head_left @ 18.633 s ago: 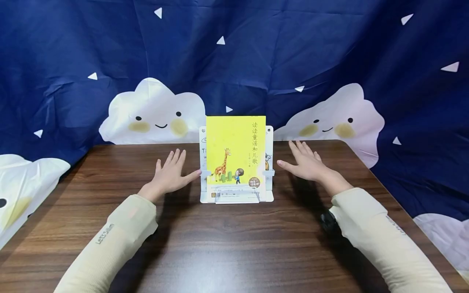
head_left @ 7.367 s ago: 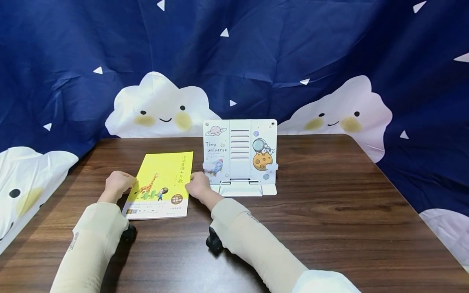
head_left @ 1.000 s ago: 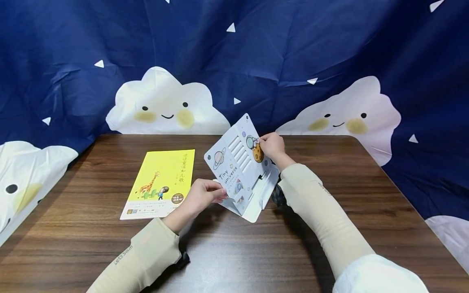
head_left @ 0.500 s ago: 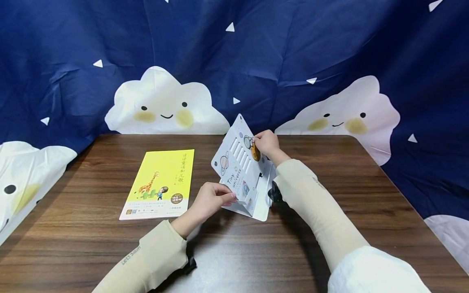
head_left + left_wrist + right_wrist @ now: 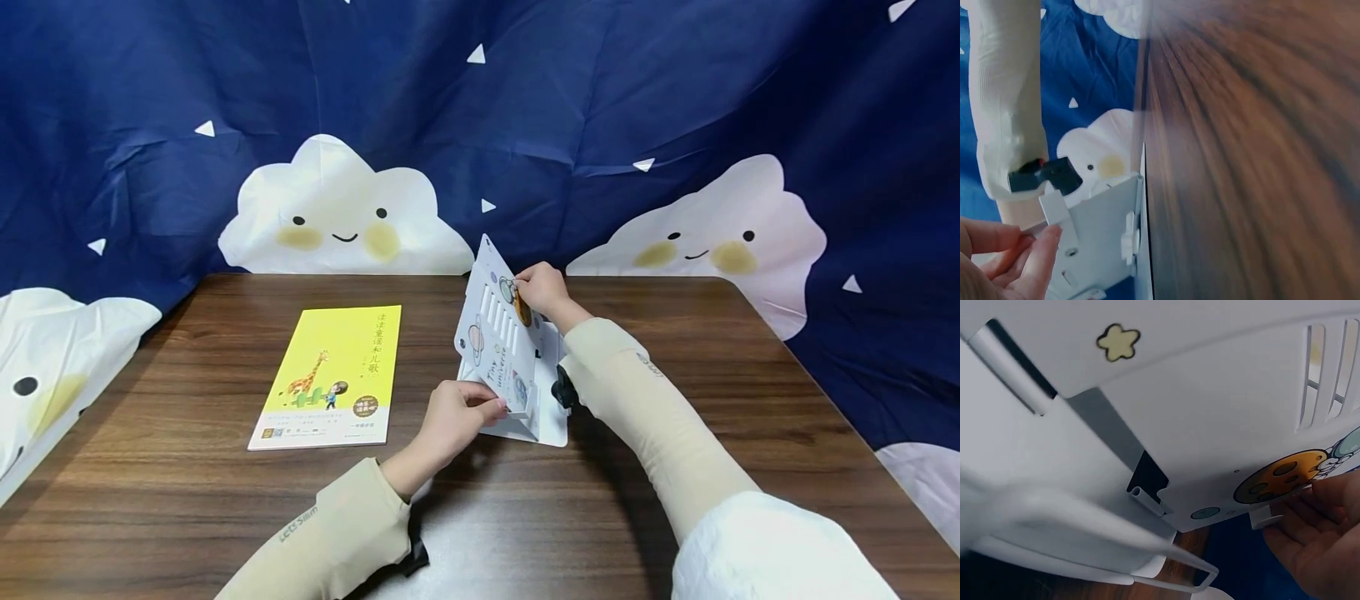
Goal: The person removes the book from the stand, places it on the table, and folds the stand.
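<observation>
A white book stand [image 5: 498, 329] printed with planets and "Tiny universe" stands turned at an angle in the middle of the table, its back panel raised over a flat base. My left hand [image 5: 452, 419] pinches the near side edge of the panel between thumb and fingers; in the left wrist view, the stand's plain panel [image 5: 1104, 228] rises beside those fingers. On the opposite edge, by the astronaut and orange moon print [image 5: 1285, 476], my right hand [image 5: 543, 289] grips the panel. A wire page holder [image 5: 1147, 537] crosses the right wrist view.
A yellow book [image 5: 345, 350] with a giraffe on its cover lies flat on the brown wooden table [image 5: 187, 492], left of the stand. Behind the table hangs a dark blue curtain [image 5: 525, 100] with white clouds.
The yellow book has gone from the stand to lying flat at the left. Over the last second both hands have turned the stand further, its printed face swinging toward the right.
</observation>
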The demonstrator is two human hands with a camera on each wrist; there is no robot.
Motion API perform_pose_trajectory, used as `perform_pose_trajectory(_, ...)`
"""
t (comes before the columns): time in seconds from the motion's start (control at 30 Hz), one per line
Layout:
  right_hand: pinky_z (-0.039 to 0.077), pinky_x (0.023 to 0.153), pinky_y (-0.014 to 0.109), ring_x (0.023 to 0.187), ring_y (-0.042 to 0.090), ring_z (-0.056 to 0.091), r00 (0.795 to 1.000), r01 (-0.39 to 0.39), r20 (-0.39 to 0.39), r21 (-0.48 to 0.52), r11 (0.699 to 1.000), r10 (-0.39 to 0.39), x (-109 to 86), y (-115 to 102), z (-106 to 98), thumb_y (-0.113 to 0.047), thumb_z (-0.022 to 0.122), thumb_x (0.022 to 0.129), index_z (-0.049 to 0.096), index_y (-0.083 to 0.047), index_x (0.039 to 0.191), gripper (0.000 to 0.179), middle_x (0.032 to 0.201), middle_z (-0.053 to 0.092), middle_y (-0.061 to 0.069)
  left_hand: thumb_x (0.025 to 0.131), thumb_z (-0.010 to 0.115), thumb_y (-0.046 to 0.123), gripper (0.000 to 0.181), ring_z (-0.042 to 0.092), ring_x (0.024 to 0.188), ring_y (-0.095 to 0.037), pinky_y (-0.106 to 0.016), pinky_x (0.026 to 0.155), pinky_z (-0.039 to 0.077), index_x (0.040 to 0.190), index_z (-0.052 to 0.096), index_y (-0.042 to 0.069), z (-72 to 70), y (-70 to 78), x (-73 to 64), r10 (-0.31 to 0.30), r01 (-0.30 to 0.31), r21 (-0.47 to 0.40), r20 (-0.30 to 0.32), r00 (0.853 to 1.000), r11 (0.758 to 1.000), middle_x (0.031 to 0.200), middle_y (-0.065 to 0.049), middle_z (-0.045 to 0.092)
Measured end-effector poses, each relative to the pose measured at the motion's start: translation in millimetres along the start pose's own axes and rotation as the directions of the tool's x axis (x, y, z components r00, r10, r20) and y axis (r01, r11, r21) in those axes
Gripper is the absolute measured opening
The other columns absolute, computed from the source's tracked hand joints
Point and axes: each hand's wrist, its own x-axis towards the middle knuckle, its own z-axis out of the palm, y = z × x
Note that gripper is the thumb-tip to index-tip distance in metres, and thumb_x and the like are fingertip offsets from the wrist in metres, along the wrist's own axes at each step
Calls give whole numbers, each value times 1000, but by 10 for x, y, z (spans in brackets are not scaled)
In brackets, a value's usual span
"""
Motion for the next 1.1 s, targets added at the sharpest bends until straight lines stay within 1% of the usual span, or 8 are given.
perform_pose_trajectory(0.17,44,74,31,90,23,54,999,-2,35,9,1000,1,31,-19,10,-13,49,86,65,-2,99,24,99,61,11,74,64,7,11,57,51,-7,-20,49,46,67,67,0,81,46,-11,12,-9,65,-48,999,998,59,-4,61)
perform_pose_trajectory(0.3,44,75,31,92,24,53,999,12,53,8,1000,-12,39,-29,1,-13,50,86,64,-2,101,24,101,60,12,74,64,9,11,53,48,-3,-19,45,42,65,68,3,138,82,-10,44,-34,129,-77,996,991,55,0,60)
perform_pose_trajectory(0.4,44,76,32,92,24,53,998,37,59,3,999,-37,40,-31,-4,-13,50,86,64,-2,100,24,101,60,11,73,64,10,12,51,46,-2,-19,42,39,63,68,5,179,93,-1,70,-56,162,-84,994,985,53,1,59)
perform_pose_trajectory(0.57,43,78,31,94,23,53,995,70,77,3,998,-70,59,-27,-1,-14,49,86,65,-3,100,23,101,60,11,74,64,9,13,48,45,-1,-18,41,38,62,68,5,234,101,8,80,-64,172,-85,993,983,51,2,58)
perform_pose_trajectory(0.7,42,79,31,96,23,52,993,76,95,-6,997,-75,67,-29,-16,-13,49,87,65,-3,101,24,102,60,10,73,64,9,12,48,45,0,-18,42,38,63,68,5,274,113,11,96,-79,168,-94,991,983,51,2,58)
perform_pose_trajectory(0.87,43,73,29,92,23,53,987,85,134,-8,996,-83,71,-47,-35,-11,47,87,64,-2,101,24,103,60,11,74,64,10,12,48,45,1,-17,46,39,64,69,6,321,103,15,98,-79,177,-101,990,981,53,3,60)
perform_pose_trajectory(1.0,42,67,26,86,22,53,981,93,172,5,996,-93,80,-63,-53,-10,46,87,64,-2,102,24,103,59,11,75,63,9,11,49,45,0,-17,47,40,66,69,5,344,98,20,94,-76,165,-103,990,983,55,2,61)
perform_pose_trajectory(1.1,42,67,25,87,21,53,977,97,190,4,995,-96,93,-57,-69,-10,46,88,63,-2,103,24,103,59,11,75,63,10,11,49,46,0,-17,47,40,66,69,5,358,106,26,97,-78,169,-102,990,982,55,3,61)
